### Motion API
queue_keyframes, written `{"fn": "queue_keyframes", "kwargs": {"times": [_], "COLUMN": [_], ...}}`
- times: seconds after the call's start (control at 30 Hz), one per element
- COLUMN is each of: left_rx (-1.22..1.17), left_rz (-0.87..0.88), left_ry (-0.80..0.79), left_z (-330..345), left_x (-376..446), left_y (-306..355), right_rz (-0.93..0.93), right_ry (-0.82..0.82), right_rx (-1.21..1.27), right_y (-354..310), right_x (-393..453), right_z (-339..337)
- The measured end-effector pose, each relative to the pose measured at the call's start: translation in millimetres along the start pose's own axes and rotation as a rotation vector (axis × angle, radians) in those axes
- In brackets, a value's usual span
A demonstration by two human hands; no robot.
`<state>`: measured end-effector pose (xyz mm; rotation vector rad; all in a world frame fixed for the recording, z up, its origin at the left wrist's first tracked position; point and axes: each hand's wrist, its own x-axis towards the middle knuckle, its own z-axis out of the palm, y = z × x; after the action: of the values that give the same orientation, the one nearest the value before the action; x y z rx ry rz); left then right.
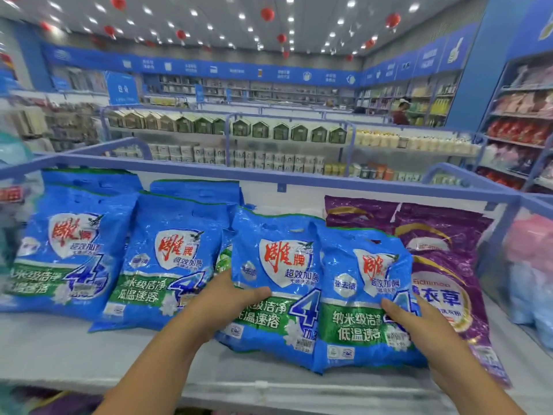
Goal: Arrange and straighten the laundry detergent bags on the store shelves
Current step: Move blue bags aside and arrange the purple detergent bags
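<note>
Several blue detergent bags lean in a row on the white top shelf (74, 348). My left hand (230, 301) grips the left edge of the third blue bag (275, 280), thumb across its front. My right hand (410, 319) holds the right edge of the fourth blue bag (359, 310), thumb on its front. These two bags overlap and sit further forward than the far-left blue bag (62, 256) and the second blue bag (167, 265). More blue bags stand behind them. Purple detergent bags (443, 253) lean at the right, partly behind the fourth bag.
A blue rail (269, 175) runs along the back of the shelf. Pink and pale blue packs (529, 265) sit past a divider at the right. Other aisles with goods lie beyond, and a person (401, 112) stands far back right. Bare shelf stretches in front of the bags.
</note>
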<state>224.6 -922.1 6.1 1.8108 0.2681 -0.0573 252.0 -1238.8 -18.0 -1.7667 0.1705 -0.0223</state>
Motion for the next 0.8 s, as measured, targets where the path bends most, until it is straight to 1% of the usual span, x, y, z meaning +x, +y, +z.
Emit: {"fn": "queue_keyframes", "kwargs": {"times": [0.03,0.13,0.23,0.37,0.47,0.53,0.6,0.7,0.8], "left_rx": [-0.025,-0.076,-0.157,-0.152,-0.102,-0.056,-0.071,-0.153,-0.280], "left_rz": [0.027,0.081,0.098,0.114,0.114,0.148,0.155,0.133,0.137], "left_ry": [0.014,0.102,0.211,0.352,0.405,0.427,0.453,0.483,0.501], "left_z": [3,5,-2,-39,-75,-97,-120,-159,-207], "left_x": [1,-13,-28,-54,-74,-87,-97,-102,-94], "left_y": [-4,-6,-9,-4,-12,-20,-28,-38,-48], "right_rz": [0.000,0.008,-0.045,-0.202,-0.272,-0.271,-0.233,-0.166,-0.151], "right_ry": [0.016,-0.006,-0.020,-0.102,-0.106,-0.137,-0.171,-0.236,-0.245], "right_rx": [0.037,0.196,0.289,0.287,0.265,0.261,0.274,0.318,0.327], "right_y": [0,-7,-25,-50,-51,-50,-50,-54,-62], "right_x": [-4,-17,-28,-42,-47,-53,-62,-76,-86], "right_z": [0,-1,3,33,71,99,126,165,204]}}
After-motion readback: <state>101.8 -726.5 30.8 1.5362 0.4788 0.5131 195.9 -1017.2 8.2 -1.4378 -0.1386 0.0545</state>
